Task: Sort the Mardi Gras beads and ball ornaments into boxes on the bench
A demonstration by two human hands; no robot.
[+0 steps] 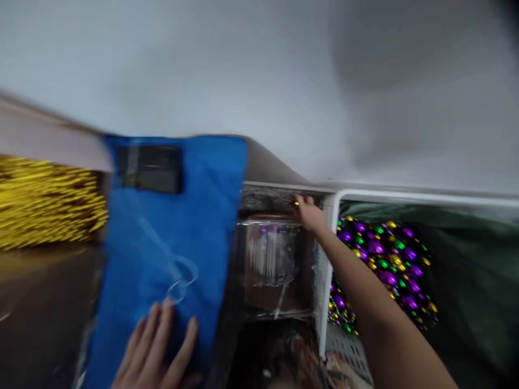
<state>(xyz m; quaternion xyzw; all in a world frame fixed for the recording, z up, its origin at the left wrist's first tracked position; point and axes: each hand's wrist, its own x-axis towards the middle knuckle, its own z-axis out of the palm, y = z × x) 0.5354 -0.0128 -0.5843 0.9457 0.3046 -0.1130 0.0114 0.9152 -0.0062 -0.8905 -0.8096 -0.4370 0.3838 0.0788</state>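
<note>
My left hand (156,348) lies with its fingers spread on a blue cloth-like cover (194,205), close to a loop of thin white string (182,275). My right arm stretches over the rim of a white plastic basket (333,232). At its end, my right hand (311,214) reaches into the dark gap by the wall, fingers bent down. A small shiny gold bead (297,203) shows at its fingertips; blur hides the exact grip. Just below that hand sits a clear plastic-wrapped package (270,259).
Purple, green and gold beads (381,254) heap inside the basket, beside dark green fabric (466,270). At left is a bundle of yellow strands (48,202). A black rectangular item (152,168) rests on the blue cover. A pale wall (203,65) runs behind everything.
</note>
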